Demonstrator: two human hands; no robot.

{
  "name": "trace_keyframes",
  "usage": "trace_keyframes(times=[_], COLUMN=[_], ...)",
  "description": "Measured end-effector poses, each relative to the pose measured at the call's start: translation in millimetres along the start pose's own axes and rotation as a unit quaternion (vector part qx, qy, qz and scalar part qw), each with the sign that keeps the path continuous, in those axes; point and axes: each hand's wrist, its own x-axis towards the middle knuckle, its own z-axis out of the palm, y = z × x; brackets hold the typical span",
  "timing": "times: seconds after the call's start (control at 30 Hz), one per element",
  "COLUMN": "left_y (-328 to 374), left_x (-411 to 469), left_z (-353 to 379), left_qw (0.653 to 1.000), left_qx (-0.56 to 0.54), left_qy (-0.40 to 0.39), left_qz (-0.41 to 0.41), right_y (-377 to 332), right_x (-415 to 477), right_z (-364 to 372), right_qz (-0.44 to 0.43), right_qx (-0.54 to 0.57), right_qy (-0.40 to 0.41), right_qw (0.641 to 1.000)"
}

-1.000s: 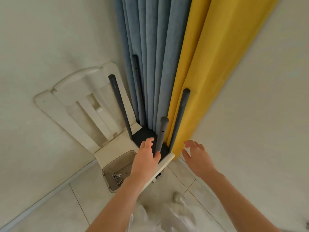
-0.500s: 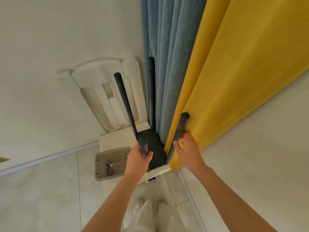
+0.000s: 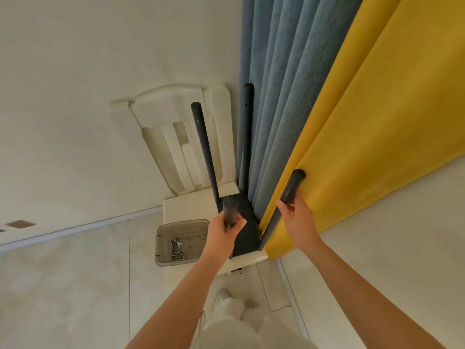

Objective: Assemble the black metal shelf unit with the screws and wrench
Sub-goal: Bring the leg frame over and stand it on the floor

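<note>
The left hand hides the lower stretch of the near-left post and part of the base panel of the black shelf unit. The screws and wrench in the clear tray are too small to count. The unit stands on the white chair seat against the yellow curtain, its four posts pointing up. Each hand is curled round a near post, the right hand on the near-right post. A second ago the right hand was open, clear of it.
</note>
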Motion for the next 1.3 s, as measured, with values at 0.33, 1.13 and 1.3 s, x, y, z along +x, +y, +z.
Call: trace_keyframes(times=[0.33, 1.13, 1.3], left_y=[44.0, 155.4, 140.0], left_x=[26.5, -113.3, -150.7], left_z=[-30.9, -85.6, -112.2], left_qw=[0.995, 0.907, 0.893], left_qx=[-0.043, -0.094, -0.102], left_qy=[0.050, 0.228, 0.288], left_qz=[0.069, 0.341, 0.330], right_y=[-58.8, -193.9, -211.4], right_x=[23.8, -69.9, -98.6], right_z=[-8.6, -80.1, -62.4], right_qz=[-0.111, -0.313, -0.338], right_qx=[0.014, 0.259, 0.269], right_qy=[-0.007, -0.067, -0.138], right_qw=[0.994, 0.911, 0.891])
